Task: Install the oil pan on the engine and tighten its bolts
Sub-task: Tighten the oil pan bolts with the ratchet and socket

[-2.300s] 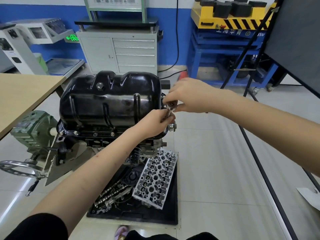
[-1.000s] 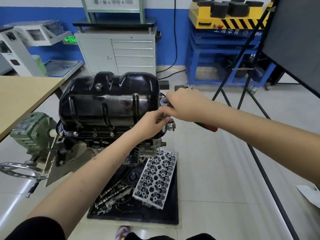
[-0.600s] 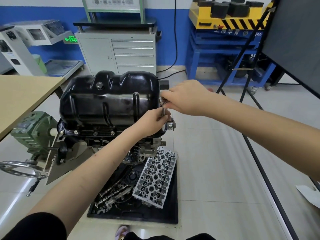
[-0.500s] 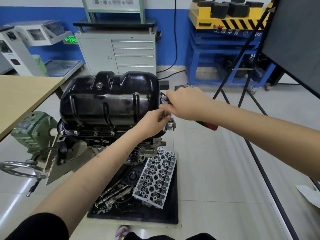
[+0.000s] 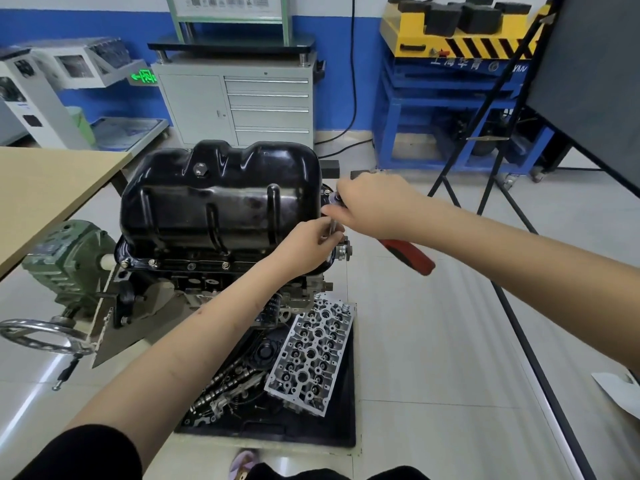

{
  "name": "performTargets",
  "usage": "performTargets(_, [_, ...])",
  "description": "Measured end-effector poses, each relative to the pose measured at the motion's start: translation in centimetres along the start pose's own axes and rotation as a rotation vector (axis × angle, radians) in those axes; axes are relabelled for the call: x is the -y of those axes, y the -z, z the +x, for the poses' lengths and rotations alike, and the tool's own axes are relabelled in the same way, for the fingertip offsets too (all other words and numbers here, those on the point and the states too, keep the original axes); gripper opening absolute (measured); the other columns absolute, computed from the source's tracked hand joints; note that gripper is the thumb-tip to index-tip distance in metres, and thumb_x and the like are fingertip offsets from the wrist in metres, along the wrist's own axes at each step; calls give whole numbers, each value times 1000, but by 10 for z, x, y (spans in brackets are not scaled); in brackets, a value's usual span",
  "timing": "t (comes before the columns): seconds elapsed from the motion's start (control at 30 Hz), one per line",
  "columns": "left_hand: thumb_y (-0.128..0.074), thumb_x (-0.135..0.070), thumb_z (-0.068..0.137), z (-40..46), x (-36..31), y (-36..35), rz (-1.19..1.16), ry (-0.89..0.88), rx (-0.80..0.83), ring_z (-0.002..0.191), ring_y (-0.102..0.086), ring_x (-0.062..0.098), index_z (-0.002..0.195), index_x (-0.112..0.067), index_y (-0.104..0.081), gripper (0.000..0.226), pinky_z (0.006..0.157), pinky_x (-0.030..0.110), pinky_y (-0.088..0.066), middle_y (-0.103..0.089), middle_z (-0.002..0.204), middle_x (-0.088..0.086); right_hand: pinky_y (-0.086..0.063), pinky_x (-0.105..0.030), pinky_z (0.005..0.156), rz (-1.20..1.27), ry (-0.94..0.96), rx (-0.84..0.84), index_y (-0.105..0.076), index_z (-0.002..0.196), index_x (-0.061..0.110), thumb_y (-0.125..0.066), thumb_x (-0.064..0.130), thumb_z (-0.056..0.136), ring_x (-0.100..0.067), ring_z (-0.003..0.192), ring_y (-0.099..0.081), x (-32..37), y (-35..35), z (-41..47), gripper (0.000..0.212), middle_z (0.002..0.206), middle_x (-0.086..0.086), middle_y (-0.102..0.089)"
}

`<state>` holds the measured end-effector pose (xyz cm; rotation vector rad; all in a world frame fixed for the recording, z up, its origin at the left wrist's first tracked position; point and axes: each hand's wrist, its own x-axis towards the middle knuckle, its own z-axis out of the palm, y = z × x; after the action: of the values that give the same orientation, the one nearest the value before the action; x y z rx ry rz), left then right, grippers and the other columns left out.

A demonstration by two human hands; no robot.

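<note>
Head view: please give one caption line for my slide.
Right hand works a red-handled ratchet at the black oil pan's edge; left hand steadies its extension.

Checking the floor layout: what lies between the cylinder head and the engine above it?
In the head view, an oil filter hangs between the cylinder head and the engine.

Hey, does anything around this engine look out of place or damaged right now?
Nothing looks damaged. The black oil pan sits level on the engine. The one oddity is on the floor: a cylinder head lies tilted over loose parts in a black tray. Both hands work a red-handled ratchet at the pan's right end.
</note>
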<state>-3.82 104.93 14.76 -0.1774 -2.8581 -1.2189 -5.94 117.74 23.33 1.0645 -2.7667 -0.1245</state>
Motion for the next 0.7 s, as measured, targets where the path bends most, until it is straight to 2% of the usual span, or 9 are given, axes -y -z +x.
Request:
performTargets(0.07, [-46, -17, 95, -1, 0, -3, 33, -6, -46, 63, -48, 10, 79, -16, -50, 17, 55, 14, -31, -49, 65, -12, -29, -30, 55, -3, 38, -10, -48, 96, 14, -36, 44, 95, -22, 67, -41, -1, 0, -1, 32, 66, 3, -40])
performTargets(0.1, [-45, -16, 95, -1, 0, -3, 46, -9, -41, 62, -47, 8, 82, -14, -53, 15, 55, 14, -31, -49, 66, -11, -31, -30, 58, -31, 113, -10, -48, 103, 14, -36, 42, 96, -24, 73, -47, -4, 1, 0, 31, 75, -1, -49])
performTargets(0.23, [-43, -14, 95, -1, 0, 1, 35, 10, 39, 93, -60, 18, 106, -9, -59, 21, 85, 28, -45, -66, 102, 5, -34, -33, 88, -174, 422, 110, -38, 133, 24, -35, 34, 97, -25, 104, -52, -18, 11, 4, 38, 120, -1, -53])
performTargets(0.3, [-43, -15, 95, -1, 0, 0, 29, 18, 33, 96, -59, 19, 109, -10, -58, 21, 86, 29, -45, -65, 105, 4, -39, -35, 78, -220, 389, 51, -37, 133, 23, -31, 38, 98, -26, 101, -54, -18, 10, 3, 39, 119, -1, -54])
performTargets(0.37, [-44, -18, 95, -3, 0, -3, 80, 11, -22, 78, -57, 15, 108, -8, -57, 20, 71, 20, -40, -63, 86, -1, -35, -32, 60, -238, 261, -19, -44, 120, 15, -29, 46, 96, -26, 83, -54, -14, 4, 0, 41, 102, -4, -58])
performTargets(0.43, [-48, -20, 94, -6, 1, -8, 129, 0, -115, 67, -56, 22, 90, -7, -56, 17, 63, 26, -39, -59, 70, 2, -30, -31, 57, -139, 111, -22, -48, 105, 9, -32, 50, 95, -24, 70, -43, -3, 0, -3, 45, 81, -5, -50])
performTargets(0.53, [-49, -21, 94, -9, 1, -11, 168, 4, -210, 62, -52, 32, 64, -10, -39, 34, 55, 32, -33, -53, 59, 11, -30, -31, 58, -46, 5, -35, -47, 97, 9, -34, 48, 95, -22, 69, -40, 9, -4, -4, 41, 76, -3, -42])
performTargets(0.63, [-46, -16, 95, -10, -2, -8, 173, -7, -187, 58, -47, 31, 63, -9, -37, 34, 51, 28, -22, -51, 56, 13, -33, -32, 62, -30, 164, 2, -44, 99, 17, -36, 44, 95, -21, 75, -45, 1, 0, 1, 28, 90, -2, -55])
performTargets(0.7, [-46, -15, 94, -11, -3, -5, 170, -33, -152, 62, -51, 31, 75, -1, -53, 24, 52, 26, -25, -57, 62, 16, -34, -32, 81, -84, 367, 61, -47, 114, 21, -38, 39, 95, -20, 92, -49, -13, 4, 3, 28, 108, 1, -56])
